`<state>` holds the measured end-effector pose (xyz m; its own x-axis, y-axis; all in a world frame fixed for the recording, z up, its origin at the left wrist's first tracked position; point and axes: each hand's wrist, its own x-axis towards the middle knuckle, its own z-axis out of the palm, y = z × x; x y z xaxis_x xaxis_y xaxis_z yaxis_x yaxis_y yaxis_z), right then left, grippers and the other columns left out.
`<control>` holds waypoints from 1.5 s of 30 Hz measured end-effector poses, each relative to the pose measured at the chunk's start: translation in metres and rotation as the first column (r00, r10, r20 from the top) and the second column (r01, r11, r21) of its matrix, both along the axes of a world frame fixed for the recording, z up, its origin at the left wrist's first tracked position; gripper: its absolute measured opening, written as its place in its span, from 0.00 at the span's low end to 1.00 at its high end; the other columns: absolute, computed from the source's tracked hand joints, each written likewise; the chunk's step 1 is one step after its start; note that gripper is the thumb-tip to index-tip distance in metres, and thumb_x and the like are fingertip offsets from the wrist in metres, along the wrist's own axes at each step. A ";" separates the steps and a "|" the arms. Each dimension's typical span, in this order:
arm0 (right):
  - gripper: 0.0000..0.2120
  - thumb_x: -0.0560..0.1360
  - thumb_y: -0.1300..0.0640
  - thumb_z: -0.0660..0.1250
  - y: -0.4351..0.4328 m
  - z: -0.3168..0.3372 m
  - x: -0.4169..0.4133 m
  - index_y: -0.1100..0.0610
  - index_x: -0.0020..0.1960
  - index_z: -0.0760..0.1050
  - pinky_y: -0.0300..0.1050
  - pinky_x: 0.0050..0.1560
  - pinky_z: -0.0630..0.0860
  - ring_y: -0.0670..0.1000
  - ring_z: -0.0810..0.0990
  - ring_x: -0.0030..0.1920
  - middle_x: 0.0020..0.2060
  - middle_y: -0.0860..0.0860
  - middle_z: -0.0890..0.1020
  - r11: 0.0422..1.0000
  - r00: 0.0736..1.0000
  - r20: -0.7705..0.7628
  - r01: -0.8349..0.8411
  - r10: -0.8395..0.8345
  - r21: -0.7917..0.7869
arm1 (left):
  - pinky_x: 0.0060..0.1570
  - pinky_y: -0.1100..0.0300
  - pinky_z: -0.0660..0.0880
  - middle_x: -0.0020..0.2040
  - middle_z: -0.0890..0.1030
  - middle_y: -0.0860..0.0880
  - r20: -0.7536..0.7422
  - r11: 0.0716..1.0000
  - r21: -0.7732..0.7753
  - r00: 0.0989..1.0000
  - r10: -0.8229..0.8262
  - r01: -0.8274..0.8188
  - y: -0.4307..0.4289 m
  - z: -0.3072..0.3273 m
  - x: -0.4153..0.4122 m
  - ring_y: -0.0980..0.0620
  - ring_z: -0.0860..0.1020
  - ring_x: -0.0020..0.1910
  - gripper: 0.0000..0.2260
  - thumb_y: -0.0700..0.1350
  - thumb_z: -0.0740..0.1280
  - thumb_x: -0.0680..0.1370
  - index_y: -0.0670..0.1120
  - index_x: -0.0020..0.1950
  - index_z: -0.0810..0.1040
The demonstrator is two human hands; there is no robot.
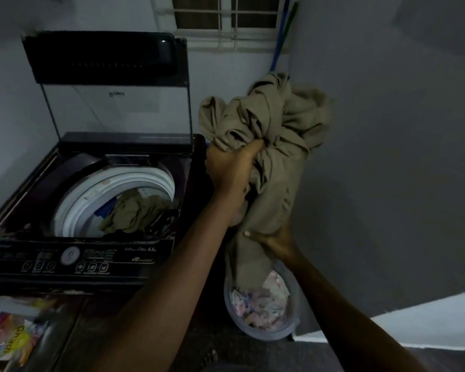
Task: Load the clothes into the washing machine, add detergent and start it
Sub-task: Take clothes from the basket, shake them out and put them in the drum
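"Left grip [232,170] and right grip [273,238] are both clenched on the khaki garment [279,122] — it hangs over the basket [269,337], beside the washer [134,260]."

"Gather the dangling tail first — then swing left, drop it in the open drum [73,205]."

Both arms bare, stretched forward. Left hand [232,173] raised higher, fingers clenched in cloth [279,116]; right hand [273,238] lower, gripping the same cloth from beneath.
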<state>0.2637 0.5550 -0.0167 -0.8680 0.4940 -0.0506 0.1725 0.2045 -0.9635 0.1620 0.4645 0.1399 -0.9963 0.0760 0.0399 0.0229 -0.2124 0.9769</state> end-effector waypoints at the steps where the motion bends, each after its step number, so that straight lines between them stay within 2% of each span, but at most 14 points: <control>1: 0.37 0.65 0.53 0.80 -0.002 -0.001 -0.008 0.52 0.68 0.67 0.44 0.63 0.74 0.43 0.75 0.62 0.67 0.48 0.74 0.999 0.999 0.000 0.042 -0.042 -0.030 | 0.50 0.46 0.82 0.47 0.86 0.49 -0.005 1.000 0.022 1.000 -0.013 0.013 -0.001 0.000 0.004 0.50 0.83 0.47 0.17 0.43 0.77 0.62 0.43 0.49 0.84; 4: 0.15 0.78 0.62 0.65 0.003 0.005 -0.019 0.57 0.64 0.72 0.53 0.59 0.76 0.51 0.76 0.59 0.62 0.56 0.76 0.982 0.981 -0.052 0.187 -0.189 -0.035 | 0.50 0.49 0.82 0.49 0.85 0.50 -0.047 0.998 -0.058 0.998 0.036 -0.038 -0.016 -0.009 -0.002 0.52 0.83 0.48 0.21 0.47 0.78 0.60 0.43 0.52 0.84; 8: 0.09 0.74 0.60 0.65 0.033 0.038 0.001 0.64 0.53 0.74 0.48 0.46 0.77 0.50 0.76 0.46 0.48 0.57 0.79 0.835 0.824 -0.153 0.518 -0.545 -0.184 | 0.47 0.51 0.81 0.51 0.84 0.47 -0.233 0.870 -0.452 0.967 0.100 -0.199 -0.053 -0.030 -0.024 0.48 0.83 0.49 0.31 0.58 0.79 0.58 0.44 0.55 0.81; 12: 0.07 0.71 0.64 0.64 0.046 0.090 0.002 0.55 0.42 0.67 0.39 0.39 0.74 0.42 0.72 0.34 0.37 0.48 0.74 0.770 0.698 -0.333 0.529 -0.634 -0.358 | 0.46 0.52 0.80 0.53 0.84 0.46 -0.251 0.760 -0.638 0.967 -0.048 -0.128 -0.063 -0.050 -0.020 0.46 0.82 0.50 0.29 0.58 0.79 0.62 0.46 0.57 0.79; 15: 0.07 0.76 0.67 0.61 0.019 0.125 -0.019 0.56 0.45 0.73 0.40 0.43 0.79 0.44 0.79 0.38 0.39 0.48 0.80 0.822 0.789 -0.300 0.405 -0.535 -0.401 | 0.50 0.54 0.80 0.55 0.83 0.48 -0.208 0.780 -0.625 0.970 -0.129 -0.030 -0.051 -0.055 -0.011 0.48 0.81 0.53 0.29 0.59 0.78 0.62 0.48 0.59 0.79; 19: 0.15 0.74 0.62 0.59 -0.006 0.147 -0.031 0.57 0.59 0.76 0.46 0.52 0.79 0.53 0.81 0.53 0.51 0.54 0.81 0.948 0.980 -0.185 0.011 -0.074 -0.317 | 0.51 0.56 0.80 0.54 0.84 0.51 -0.144 0.819 -0.573 0.981 -0.131 0.025 -0.055 -0.058 -0.019 0.52 0.82 0.51 0.32 0.62 0.78 0.60 0.48 0.59 0.80; 22: 0.16 0.80 0.66 0.55 0.001 0.152 -0.030 0.53 0.59 0.75 0.39 0.49 0.76 0.46 0.80 0.52 0.55 0.50 0.81 0.987 0.969 -0.207 -0.152 0.138 -0.055 | 0.50 0.60 0.79 0.53 0.84 0.53 -0.056 0.856 -0.509 0.988 -0.141 0.093 -0.073 -0.055 -0.032 0.55 0.81 0.50 0.31 0.59 0.79 0.59 0.48 0.58 0.82; 25: 0.16 0.75 0.57 0.70 0.000 0.136 -0.042 0.57 0.62 0.75 0.39 0.59 0.74 0.45 0.77 0.57 0.56 0.46 0.78 0.966 0.956 -0.286 0.003 0.073 0.258 | 0.53 0.56 0.80 0.53 0.84 0.51 -0.007 0.887 -0.422 0.977 -0.213 0.190 -0.084 -0.052 -0.041 0.54 0.82 0.51 0.29 0.55 0.78 0.58 0.46 0.56 0.83; 28: 0.20 0.72 0.54 0.74 -0.021 0.128 -0.058 0.54 0.62 0.75 0.46 0.61 0.75 0.51 0.76 0.60 0.60 0.51 0.76 0.981 0.958 -0.281 0.101 -0.052 0.165 | 0.60 0.50 0.77 0.56 0.83 0.52 0.029 0.860 -0.354 0.923 -0.383 0.367 -0.097 -0.050 -0.049 0.54 0.81 0.56 0.24 0.46 0.79 0.65 0.46 0.59 0.81; 32: 0.20 0.69 0.52 0.76 -0.050 0.128 -0.074 0.48 0.57 0.72 0.47 0.57 0.77 0.52 0.77 0.56 0.52 0.47 0.77 0.985 0.934 -0.334 0.160 -0.130 0.063 | 0.58 0.63 0.76 0.58 0.81 0.56 -0.006 0.789 -0.219 0.808 -0.590 0.575 -0.115 -0.042 -0.050 0.59 0.79 0.59 0.22 0.34 0.74 0.71 0.50 0.62 0.75; 34: 0.17 0.70 0.50 0.75 -0.062 0.126 -0.080 0.47 0.53 0.72 0.46 0.54 0.77 0.50 0.78 0.53 0.50 0.48 0.78 0.986 0.934 -0.320 0.169 -0.157 0.011 | 0.56 0.65 0.75 0.57 0.80 0.57 0.010 0.811 -0.184 0.826 -0.563 0.555 -0.118 -0.037 -0.054 0.62 0.79 0.57 0.23 0.39 0.77 0.70 0.53 0.60 0.73; 37: 0.08 0.78 0.58 0.65 -0.074 0.129 -0.090 0.52 0.56 0.78 0.43 0.54 0.78 0.49 0.81 0.54 0.52 0.50 0.82 0.991 0.967 -0.251 0.012 -0.044 -0.130 | 0.61 0.56 0.76 0.60 0.81 0.54 0.049 0.925 -0.184 0.943 -0.329 0.333 -0.120 -0.032 -0.068 0.57 0.80 0.58 0.37 0.56 0.83 0.58 0.52 0.64 0.74; 41: 0.25 0.75 0.74 0.53 -0.079 0.139 -0.098 0.58 0.69 0.70 0.25 0.50 0.73 0.47 0.74 0.63 0.62 0.48 0.76 0.959 0.971 -0.133 -0.220 0.198 -0.177 | 0.61 0.52 0.77 0.60 0.81 0.55 0.098 0.956 -0.274 0.992 -0.080 0.104 -0.127 -0.025 -0.085 0.54 0.80 0.56 0.44 0.63 0.79 0.54 0.53 0.68 0.74; 45: 0.29 0.68 0.64 0.61 -0.080 0.141 -0.082 0.55 0.69 0.71 0.37 0.63 0.71 0.45 0.71 0.68 0.68 0.47 0.73 0.948 0.916 -0.303 -0.304 0.264 -0.092 | 0.58 0.52 0.79 0.57 0.83 0.55 0.125 0.970 -0.235 0.992 -0.025 0.054 -0.129 -0.023 -0.095 0.55 0.81 0.53 0.38 0.61 0.78 0.55 0.54 0.65 0.77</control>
